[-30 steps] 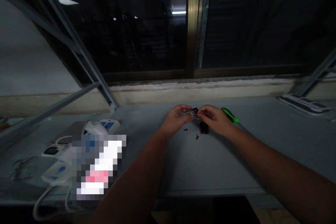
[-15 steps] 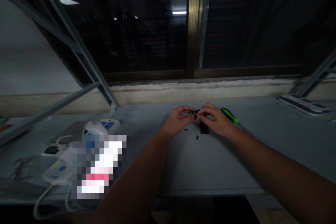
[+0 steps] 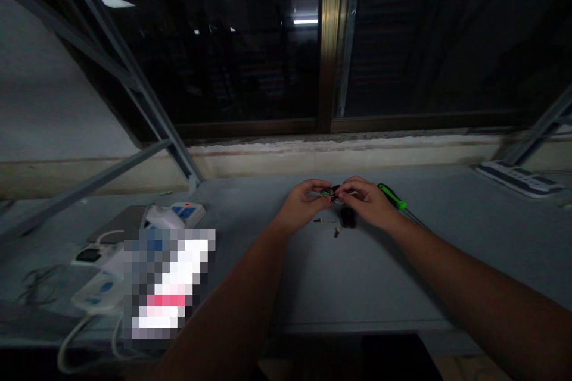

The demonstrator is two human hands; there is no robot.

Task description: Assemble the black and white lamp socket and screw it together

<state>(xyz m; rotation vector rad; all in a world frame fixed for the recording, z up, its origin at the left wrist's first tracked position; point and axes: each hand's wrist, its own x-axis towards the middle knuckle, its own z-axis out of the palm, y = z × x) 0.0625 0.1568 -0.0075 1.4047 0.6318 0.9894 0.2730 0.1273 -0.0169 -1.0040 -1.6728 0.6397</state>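
Observation:
My left hand (image 3: 306, 202) is closed, thumb and fingers pinching a small dark piece with a bit of green (image 3: 328, 191) above the table. From the other side my right hand (image 3: 364, 197) closes its fingertips at the same piece; a thin light strand shows by them. The piece is too small and dim to name. Just below my hands lie a black block-like part (image 3: 347, 218), a small screw-like piece (image 3: 337, 232) and a thin piece with a dark end (image 3: 322, 221). Beyond my right wrist rests a screwdriver with a green and black handle (image 3: 393, 196).
The grey table (image 3: 357, 292) runs under a dark window (image 3: 245, 59). At left are power strips (image 3: 96, 294) with cables, a flat grey object (image 3: 114, 223) and a pixelated patch. Another power strip (image 3: 518, 178) lies at back right. Metal frame bars (image 3: 147, 107) rise at left.
My right hand has shifted slightly right, its fingertips drawing a little away from the left hand's, so more of the held piece and the black part below shows. My left hand stays put.

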